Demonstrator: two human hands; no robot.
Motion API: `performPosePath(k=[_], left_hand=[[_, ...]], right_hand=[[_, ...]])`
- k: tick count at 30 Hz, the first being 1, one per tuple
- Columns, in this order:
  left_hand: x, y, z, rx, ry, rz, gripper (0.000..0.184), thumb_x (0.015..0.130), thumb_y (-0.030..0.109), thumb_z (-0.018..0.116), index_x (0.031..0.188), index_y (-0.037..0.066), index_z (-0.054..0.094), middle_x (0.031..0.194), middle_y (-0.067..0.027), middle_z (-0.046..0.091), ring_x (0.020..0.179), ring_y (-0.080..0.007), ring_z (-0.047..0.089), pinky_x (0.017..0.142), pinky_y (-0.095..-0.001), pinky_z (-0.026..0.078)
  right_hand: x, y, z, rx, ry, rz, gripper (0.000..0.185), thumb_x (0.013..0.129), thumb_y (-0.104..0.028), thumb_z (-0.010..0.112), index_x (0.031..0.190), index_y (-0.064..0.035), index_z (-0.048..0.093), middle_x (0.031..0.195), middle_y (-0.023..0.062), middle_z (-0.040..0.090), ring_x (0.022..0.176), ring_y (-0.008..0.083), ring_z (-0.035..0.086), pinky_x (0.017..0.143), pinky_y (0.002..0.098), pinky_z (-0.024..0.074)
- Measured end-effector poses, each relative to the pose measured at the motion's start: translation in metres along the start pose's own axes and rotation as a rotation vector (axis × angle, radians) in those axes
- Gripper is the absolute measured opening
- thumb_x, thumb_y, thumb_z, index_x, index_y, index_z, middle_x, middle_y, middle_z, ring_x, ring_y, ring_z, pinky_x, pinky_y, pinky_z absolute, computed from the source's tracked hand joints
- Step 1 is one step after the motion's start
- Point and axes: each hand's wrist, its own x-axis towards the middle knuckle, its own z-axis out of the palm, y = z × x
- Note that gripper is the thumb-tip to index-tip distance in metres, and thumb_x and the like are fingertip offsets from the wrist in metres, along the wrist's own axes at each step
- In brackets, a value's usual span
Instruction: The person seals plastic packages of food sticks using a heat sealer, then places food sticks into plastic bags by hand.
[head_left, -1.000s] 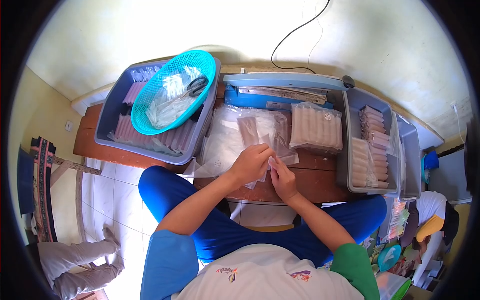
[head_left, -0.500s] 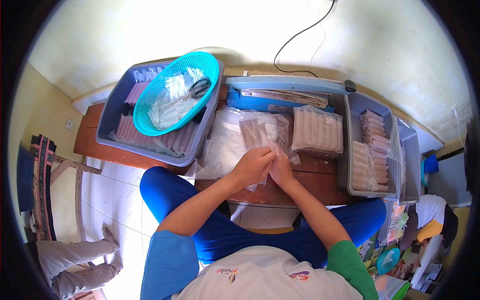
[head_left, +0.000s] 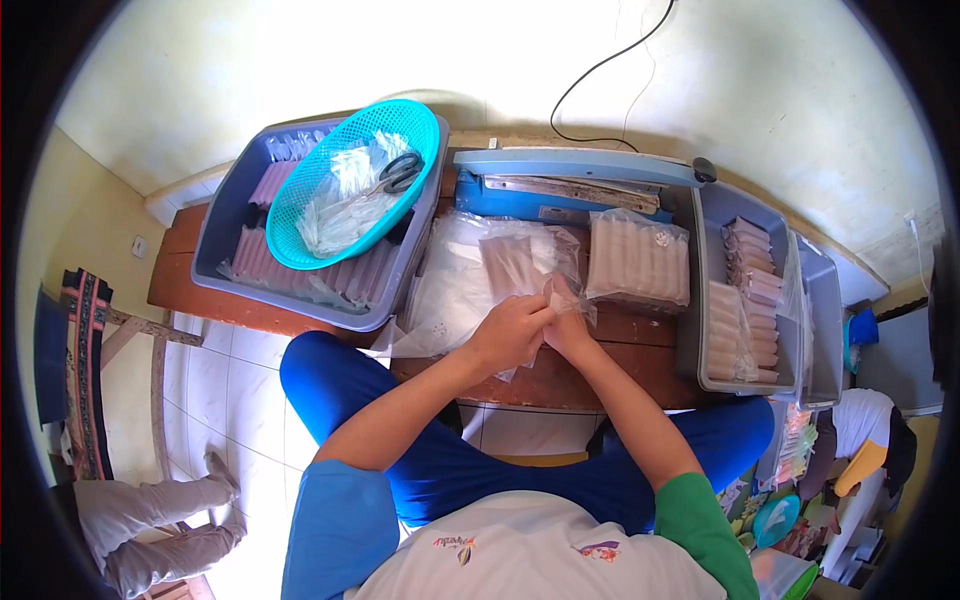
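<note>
Clear plastic bag (head_left: 508, 262) with brownish contents, lying in front of the blue lever-arm sealer (head_left: 585, 166); the left hand (head_left: 512, 328) pinches its near edge, while the right hand (head_left: 570, 326) meets it there, its grip impossible to tell; left of the sealer, a turquoise mesh basket (head_left: 287, 208) holds scissors (head_left: 400, 172)

The plastic (head_left: 562, 290) I hold is clear, and the packed rolls (head_left: 640, 258) near it look dusty pinkish brown. My counter (head_left: 640, 372) is reddish brown, the mesh basket (head_left: 283, 225) turquoise, the scissors (head_left: 401, 173) dark-handled, the bin (head_left: 280, 304) under them greyish violet. A blue machine (head_left: 500, 203) carries a paler grey-blue lever (head_left: 580, 164). I wear bright blue trousers (head_left: 335, 378) and a whitish shirt (head_left: 520, 555) with small multicoloured prints, one sleeve (head_left: 340, 525) blue, the other green.
</note>
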Motion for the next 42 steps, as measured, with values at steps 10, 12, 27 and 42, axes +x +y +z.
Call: performPosePath(k=[10, 12, 27, 42], left_hand=[[-0.001, 0.000, 0.001, 0.004, -0.011, 0.006, 0.014, 0.073, 0.001, 0.062, 0.086, 0.004, 0.060, 0.085, -0.0118, 0.057, 0.082, -0.0339, 0.058, 0.072, -0.0434, 0.046], [-0.001, 0.000, 0.000, 0.007, -0.017, 0.004, 0.014, 0.072, 0.001, 0.062, 0.086, 0.004, 0.060, 0.085, -0.0117, 0.057, 0.081, -0.0339, 0.058, 0.071, -0.0434, 0.046], [-0.001, 0.002, -0.003, 0.034, -0.048, -0.005, 0.015, 0.073, 0.002, 0.063, 0.087, 0.005, 0.060, 0.083, -0.0111, 0.058, 0.079, -0.0327, 0.059, 0.070, -0.0426, 0.046], [0.064, 0.059, 0.014, -0.347, -0.022, -0.172, 0.017, 0.082, 0.007, 0.072, 0.097, 0.002, 0.066, 0.084, -0.0089, 0.064, 0.076, -0.0192, 0.061, 0.071, -0.0310, 0.049]], right_hand=[[-0.003, 0.012, 0.008, -0.248, 0.074, -0.232, 0.031, 0.072, -0.007, 0.066, 0.099, -0.0045, 0.052, 0.099, 0.0187, 0.054, 0.089, 0.0407, 0.059, 0.074, 0.0486, 0.0483], [-0.002, 0.025, 0.018, -0.229, 0.085, -0.218, 0.038, 0.073, -0.008, 0.065, 0.109, -0.0060, 0.053, 0.101, 0.0183, 0.054, 0.089, 0.0400, 0.060, 0.074, 0.0479, 0.0486], [-0.004, -0.017, -0.006, -0.258, -0.085, -0.034, 0.087, 0.081, -0.012, 0.060, 0.156, -0.0160, 0.017, 0.106, 0.0232, 0.055, 0.092, 0.0416, 0.062, 0.079, 0.0484, 0.0506], [-0.069, -0.050, -0.156, -0.108, 0.101, 0.017, 0.016, 0.086, -0.017, 0.063, 0.089, -0.0023, 0.069, 0.083, 0.0198, 0.067, 0.078, 0.0389, 0.065, 0.070, 0.0466, 0.0521]])
